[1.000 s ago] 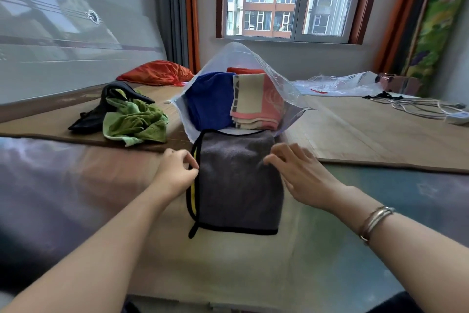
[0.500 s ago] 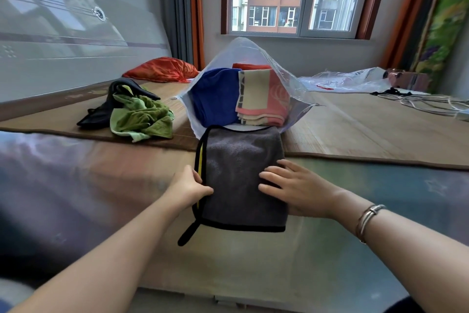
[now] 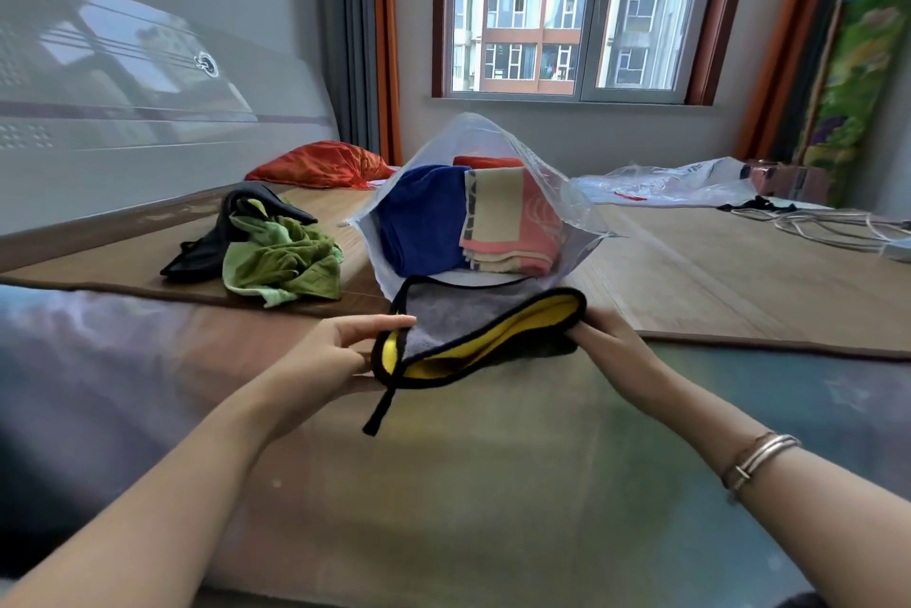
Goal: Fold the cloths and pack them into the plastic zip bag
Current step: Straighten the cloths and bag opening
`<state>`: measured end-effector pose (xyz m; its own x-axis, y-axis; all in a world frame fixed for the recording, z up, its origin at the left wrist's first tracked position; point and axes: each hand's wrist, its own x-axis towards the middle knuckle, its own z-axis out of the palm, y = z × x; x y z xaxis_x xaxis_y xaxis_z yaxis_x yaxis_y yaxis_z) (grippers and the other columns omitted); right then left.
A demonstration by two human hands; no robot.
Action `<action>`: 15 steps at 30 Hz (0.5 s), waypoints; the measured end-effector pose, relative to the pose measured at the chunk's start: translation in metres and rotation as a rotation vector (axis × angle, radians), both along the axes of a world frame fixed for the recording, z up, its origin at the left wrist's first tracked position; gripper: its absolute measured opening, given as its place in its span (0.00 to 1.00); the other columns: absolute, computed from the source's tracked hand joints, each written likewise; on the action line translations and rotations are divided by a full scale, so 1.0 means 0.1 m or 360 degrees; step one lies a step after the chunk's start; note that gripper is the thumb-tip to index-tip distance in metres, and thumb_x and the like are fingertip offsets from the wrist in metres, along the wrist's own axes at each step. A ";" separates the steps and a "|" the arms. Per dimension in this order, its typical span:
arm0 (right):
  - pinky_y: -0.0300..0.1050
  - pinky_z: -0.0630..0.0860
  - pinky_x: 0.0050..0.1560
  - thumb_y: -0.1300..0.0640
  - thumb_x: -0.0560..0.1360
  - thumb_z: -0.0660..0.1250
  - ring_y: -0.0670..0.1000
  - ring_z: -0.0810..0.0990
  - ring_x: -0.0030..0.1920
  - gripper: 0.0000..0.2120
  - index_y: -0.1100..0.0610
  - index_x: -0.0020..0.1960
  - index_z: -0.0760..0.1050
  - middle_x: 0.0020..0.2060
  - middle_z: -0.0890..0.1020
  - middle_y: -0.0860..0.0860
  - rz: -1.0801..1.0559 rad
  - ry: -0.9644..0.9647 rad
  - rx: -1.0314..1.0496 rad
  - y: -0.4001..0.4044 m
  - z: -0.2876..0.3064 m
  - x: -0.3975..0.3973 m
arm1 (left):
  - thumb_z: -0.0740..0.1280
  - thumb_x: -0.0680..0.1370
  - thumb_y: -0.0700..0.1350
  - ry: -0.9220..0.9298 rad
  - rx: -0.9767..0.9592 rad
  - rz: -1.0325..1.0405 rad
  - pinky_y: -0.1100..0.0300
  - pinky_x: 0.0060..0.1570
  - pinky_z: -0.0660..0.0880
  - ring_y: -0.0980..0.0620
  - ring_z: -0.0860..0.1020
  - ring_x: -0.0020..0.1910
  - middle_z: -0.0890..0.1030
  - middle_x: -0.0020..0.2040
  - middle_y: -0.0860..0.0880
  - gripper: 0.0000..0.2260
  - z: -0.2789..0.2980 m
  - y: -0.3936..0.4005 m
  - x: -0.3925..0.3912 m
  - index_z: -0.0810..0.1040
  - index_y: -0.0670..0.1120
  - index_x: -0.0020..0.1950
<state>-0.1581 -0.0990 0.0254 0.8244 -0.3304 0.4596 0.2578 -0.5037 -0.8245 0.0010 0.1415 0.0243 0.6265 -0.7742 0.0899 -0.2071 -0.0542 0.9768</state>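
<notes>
A folded grey cloth with a yellow underside and black trim [image 3: 458, 316] is raised off the bed just in front of the clear plastic zip bag [image 3: 574, 193]. My left hand [image 3: 335, 351] holds its left edge, thumb on top and fingers underneath. My right hand [image 3: 604, 336] grips its right edge. The bag stands open toward me and holds a blue cloth [image 3: 419, 223], a pink and cream cloth [image 3: 512, 223] and a red one [image 3: 485, 161] behind them. A crumpled green cloth [image 3: 281, 262] and a black cloth [image 3: 217, 242] lie to the left.
A woven mat [image 3: 715, 282] covers the far part of the bed. An orange bundle [image 3: 320, 163] lies by the headboard. Another clear plastic bag [image 3: 665, 183] and white cables [image 3: 838, 227] lie at the right, under the window.
The grey cloth lay flat on the bed with both hands pressing on it. Now both hands have taken its side edges and lifted it, showing the yellow underside.
</notes>
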 end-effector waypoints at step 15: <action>0.43 0.68 0.36 0.56 0.79 0.62 0.49 0.77 0.38 0.12 0.59 0.40 0.79 0.34 0.80 0.50 -0.0569 0.0384 -0.0186 -0.15 0.19 0.15 | 0.68 0.78 0.46 -0.0923 0.0125 0.0451 0.71 0.32 0.66 0.64 0.72 0.30 0.76 0.34 0.50 0.11 -0.10 -0.37 -0.05 0.78 0.39 0.42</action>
<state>-0.1431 -0.1139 0.0448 0.7561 -0.5712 0.3194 -0.1421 -0.6197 -0.7719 -0.0043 0.1046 0.0142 0.6740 -0.6043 0.4249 -0.6670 -0.2507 0.7016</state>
